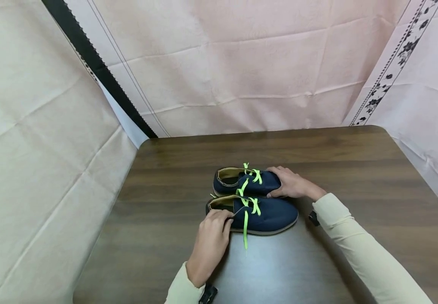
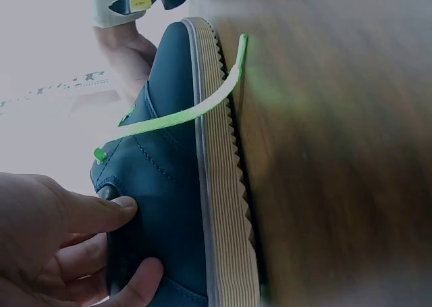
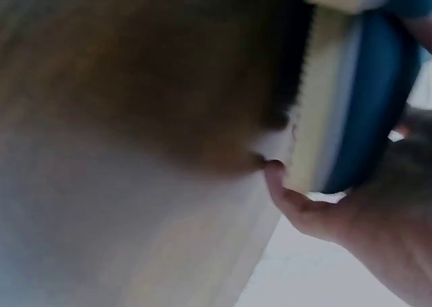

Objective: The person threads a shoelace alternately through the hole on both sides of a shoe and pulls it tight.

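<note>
Two navy lace-up shoes stand side by side on the table, toes to the right. My left hand [image 1: 212, 240] grips the near shoe [image 1: 276, 213] by the rim of its opening, at the heel end. In the left wrist view, the thumb presses on that shoe's side [image 2: 175, 219], and a neon green lace [image 2: 175, 120] trails over the ridged pale sole [image 2: 226, 206]. My right hand [image 1: 295, 183] holds the far shoe [image 1: 268, 182] round its toe, thumb on the near side. The right wrist view is blurred; fingers [image 3: 297, 209] touch a shoe's sole [image 3: 312, 131] there.
The dark wooden table [image 1: 158, 236] has rounded far corners. Pale cloth [image 1: 260, 76] hangs behind it and on both sides, with a black band [image 1: 101, 67] at left and a floral strip [image 1: 397, 63] at right.
</note>
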The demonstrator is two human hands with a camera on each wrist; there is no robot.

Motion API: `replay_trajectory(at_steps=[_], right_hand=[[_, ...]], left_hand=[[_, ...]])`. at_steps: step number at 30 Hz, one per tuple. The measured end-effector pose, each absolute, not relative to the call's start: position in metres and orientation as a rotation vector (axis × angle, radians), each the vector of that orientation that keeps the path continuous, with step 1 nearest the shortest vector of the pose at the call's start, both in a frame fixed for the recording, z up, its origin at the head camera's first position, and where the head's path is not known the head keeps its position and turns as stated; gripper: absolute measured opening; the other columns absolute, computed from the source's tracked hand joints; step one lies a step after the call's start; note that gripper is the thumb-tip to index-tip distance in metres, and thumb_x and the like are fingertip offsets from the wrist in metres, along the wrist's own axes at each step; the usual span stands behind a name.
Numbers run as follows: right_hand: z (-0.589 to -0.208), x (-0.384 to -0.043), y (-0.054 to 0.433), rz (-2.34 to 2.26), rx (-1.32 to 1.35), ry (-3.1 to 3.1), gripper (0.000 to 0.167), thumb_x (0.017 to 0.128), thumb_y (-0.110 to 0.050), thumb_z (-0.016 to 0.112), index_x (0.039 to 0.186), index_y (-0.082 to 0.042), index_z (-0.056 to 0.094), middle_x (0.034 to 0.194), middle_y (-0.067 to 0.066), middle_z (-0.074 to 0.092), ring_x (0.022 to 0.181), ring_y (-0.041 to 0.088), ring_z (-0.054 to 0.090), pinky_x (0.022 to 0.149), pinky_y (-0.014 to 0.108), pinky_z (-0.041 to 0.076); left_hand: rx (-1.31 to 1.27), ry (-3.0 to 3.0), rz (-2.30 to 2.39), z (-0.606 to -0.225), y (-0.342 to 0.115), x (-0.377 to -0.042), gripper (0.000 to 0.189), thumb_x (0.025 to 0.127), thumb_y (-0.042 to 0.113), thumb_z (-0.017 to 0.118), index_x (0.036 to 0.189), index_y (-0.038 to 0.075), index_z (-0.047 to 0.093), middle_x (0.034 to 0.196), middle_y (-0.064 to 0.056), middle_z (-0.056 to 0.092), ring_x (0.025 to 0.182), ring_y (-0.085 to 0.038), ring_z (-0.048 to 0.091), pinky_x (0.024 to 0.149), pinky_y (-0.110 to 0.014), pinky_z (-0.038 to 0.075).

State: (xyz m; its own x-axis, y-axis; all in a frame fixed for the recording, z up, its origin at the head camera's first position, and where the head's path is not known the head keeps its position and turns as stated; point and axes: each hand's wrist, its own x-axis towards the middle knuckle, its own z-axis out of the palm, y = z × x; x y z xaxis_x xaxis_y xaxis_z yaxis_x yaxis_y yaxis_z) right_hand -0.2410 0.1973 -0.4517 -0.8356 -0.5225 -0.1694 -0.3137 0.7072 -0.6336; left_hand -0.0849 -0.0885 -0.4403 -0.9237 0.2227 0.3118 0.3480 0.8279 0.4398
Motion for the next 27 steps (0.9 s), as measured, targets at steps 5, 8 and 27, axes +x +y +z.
replay_trajectory(at_steps=[5, 8, 27], right_hand=[[-0.439, -0.244, 0.205, -1.015, -0.624, 2.332, 0.083, 0.102, -0.034, 0.072, 0.165, -0.002, 0.028, 0.165, 0.029, 0.028, 0.152, 0.049, 0.027, 0.119, 0.066, 0.028], [-0.438, -0.247, 0.207, -1.071, -0.616, 2.252, 0.079, 0.107, -0.037, 0.065, 0.167, -0.004, 0.024, 0.170, 0.027, 0.021, 0.157, 0.049, 0.017, 0.123, 0.067, 0.020], [-0.450, -0.227, 0.197, -1.099, -0.647, 2.536, 0.065, 0.110, -0.030, 0.059, 0.164, -0.003, 0.034, 0.161, 0.032, 0.033, 0.148, 0.050, 0.034, 0.116, 0.069, 0.031]], left_hand=[[-0.415, -2.728, -0.725, -0.441, -0.084, -0.088, 0.008, 0.101, 0.009, 0.073, 0.105, 0.012, 0.079, 0.101, 0.000, 0.078, 0.104, -0.019, 0.069, 0.086, -0.039, 0.060], [-0.394, -2.708, -0.705, -0.442, -0.083, -0.088, 0.006, 0.100, 0.009, 0.074, 0.103, 0.010, 0.079, 0.101, -0.003, 0.078, 0.102, -0.021, 0.069, 0.084, -0.039, 0.060], [-0.464, -2.720, -0.674, -0.443, -0.085, -0.099, 0.012, 0.101, 0.018, 0.075, 0.109, 0.010, 0.077, 0.107, -0.004, 0.074, 0.105, -0.022, 0.067, 0.087, -0.040, 0.060]])
